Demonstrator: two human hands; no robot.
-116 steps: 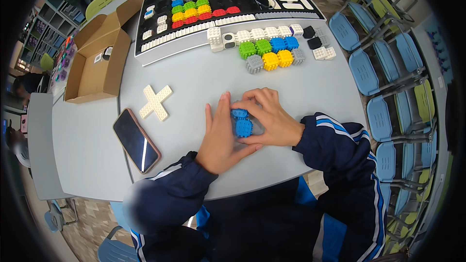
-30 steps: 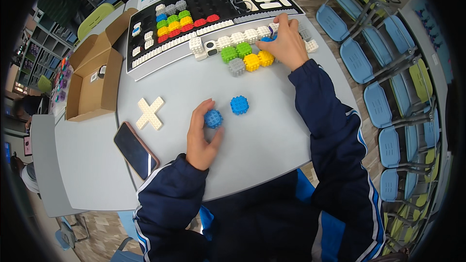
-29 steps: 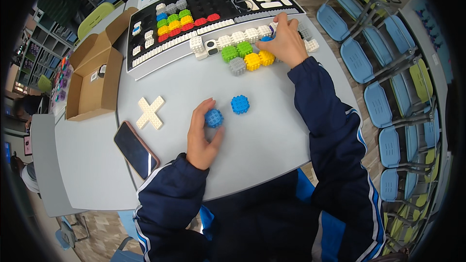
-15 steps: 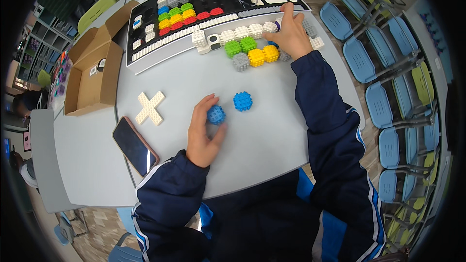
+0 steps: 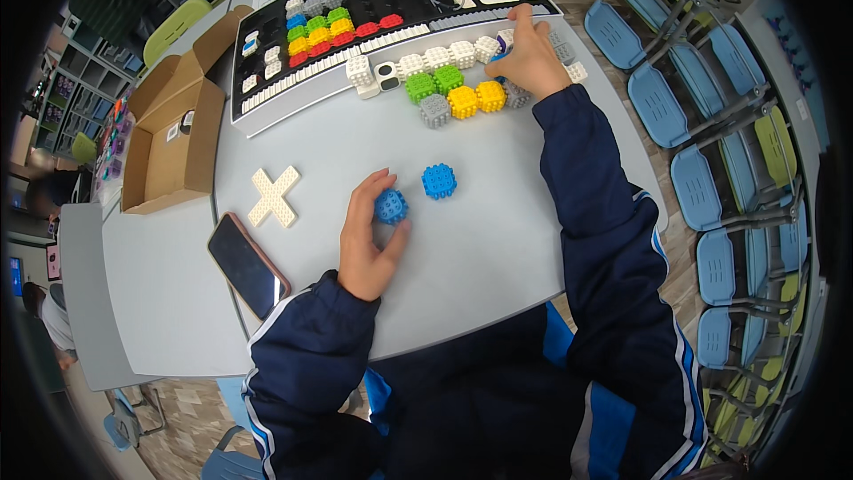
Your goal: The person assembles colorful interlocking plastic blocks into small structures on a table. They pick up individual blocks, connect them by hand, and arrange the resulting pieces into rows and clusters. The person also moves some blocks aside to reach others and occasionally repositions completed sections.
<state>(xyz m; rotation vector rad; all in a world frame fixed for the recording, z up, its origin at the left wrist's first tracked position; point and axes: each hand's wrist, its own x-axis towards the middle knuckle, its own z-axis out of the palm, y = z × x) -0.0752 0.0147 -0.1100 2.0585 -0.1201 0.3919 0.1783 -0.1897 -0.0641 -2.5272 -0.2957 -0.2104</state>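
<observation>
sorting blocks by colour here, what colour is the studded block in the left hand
Blue. The block in the left hand shows best in the head view.

Left hand [image 5: 366, 240] on blue cube [image 5: 390, 206]

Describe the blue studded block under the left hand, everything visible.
The blue block is a small, roughly cube-shaped piece, plastic by its look, with round studs on its faces. It sits on the grey table, the left hand curled around its left side, fingers on top and thumb below. A matching loose blue block lies just right, apart.
</observation>
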